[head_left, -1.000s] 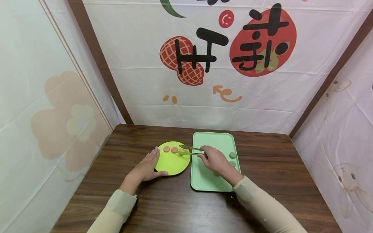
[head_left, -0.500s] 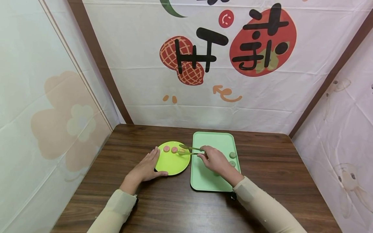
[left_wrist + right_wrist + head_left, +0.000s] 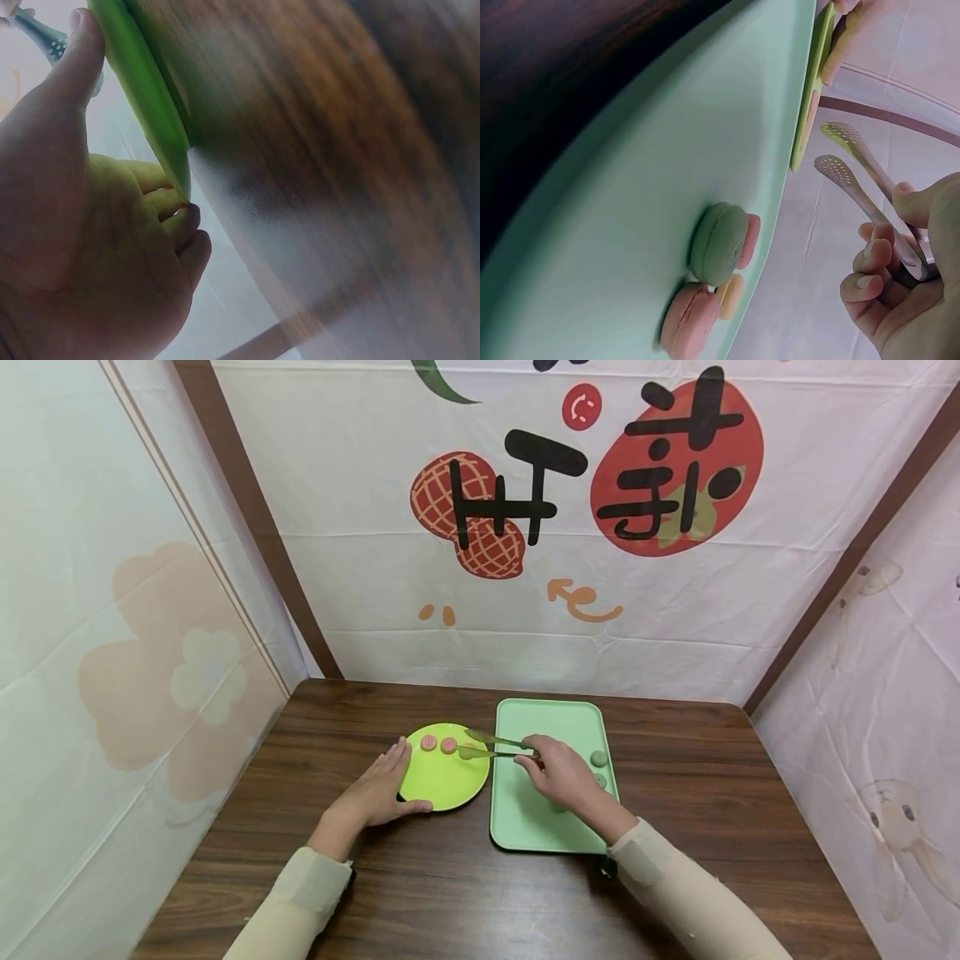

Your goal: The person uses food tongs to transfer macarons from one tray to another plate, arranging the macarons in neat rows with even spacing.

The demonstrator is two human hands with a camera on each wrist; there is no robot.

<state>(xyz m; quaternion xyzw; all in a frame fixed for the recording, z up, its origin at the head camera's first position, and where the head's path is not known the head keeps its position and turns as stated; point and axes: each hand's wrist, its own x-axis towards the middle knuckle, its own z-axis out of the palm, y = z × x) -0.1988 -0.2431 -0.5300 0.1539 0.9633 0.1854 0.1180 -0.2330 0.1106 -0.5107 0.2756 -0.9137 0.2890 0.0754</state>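
Observation:
My left hand [image 3: 381,789] lies spread along the left rim of a lime-green plate [image 3: 442,785], fingers straight and thumb at the near edge. Two pink macarons, one pink macaron [image 3: 428,743] left of another pink macaron [image 3: 448,746], rest on the plate. A third macaron is partly hidden behind the tong tips. My right hand [image 3: 561,770] grips a pair of tongs [image 3: 866,206], their perforated ends apart over the plate's right side with nothing seen between them. In the right wrist view, a green macaron [image 3: 718,244] and a pink macaron [image 3: 688,321] sit on the tray.
The mint-green tray [image 3: 525,718] stands right of the plate, under my right hand and forearm. Another pink macaron [image 3: 751,241] and a yellow macaron [image 3: 731,296] lie behind the front ones. A printed cloth [image 3: 375,568] rises behind the wooden table [image 3: 420,893].
My right hand has shifted slightly to the right, drawing the tongs back a little with it. The left hand and the plate stay in place.

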